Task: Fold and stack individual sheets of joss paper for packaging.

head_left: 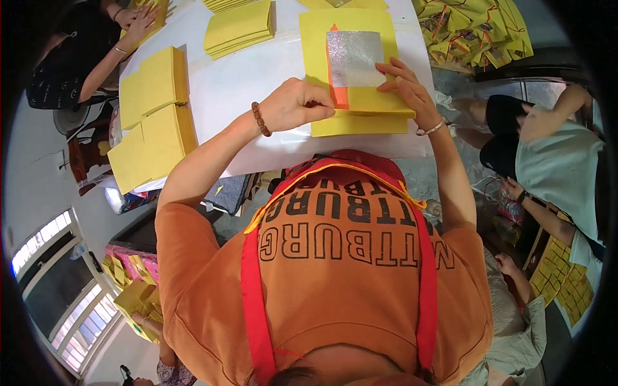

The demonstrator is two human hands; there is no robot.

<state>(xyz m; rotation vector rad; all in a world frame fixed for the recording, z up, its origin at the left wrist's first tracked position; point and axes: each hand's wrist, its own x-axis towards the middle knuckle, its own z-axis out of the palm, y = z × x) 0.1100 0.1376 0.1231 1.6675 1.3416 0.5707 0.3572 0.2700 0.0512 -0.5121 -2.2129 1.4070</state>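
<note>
A stack of yellow paper sheets (360, 123) lies in front of me at the table's near edge. On its top sheet are a shiny silver square (355, 59) and an orange strip (339, 100), partly covered by the square. My left hand (293, 106), a beaded bracelet on its wrist, is closed in a pinch at the sheet's near left edge, beside the strip's lower end. My right hand (409, 90) rests with fingers apart on the right side of the sheet, its fingertips at the silver square's right edge. The sheet's near edge sits slightly raised above the paper below.
The white table (238, 96) bears more yellow paper stacks (151, 90) at left and another stack (239, 29) farther back. Yellow packets with red ties (479, 29) are heaped at far right. Another person's hands (138, 22) work at far left; a person in a pale shirt (557, 174) sits at right.
</note>
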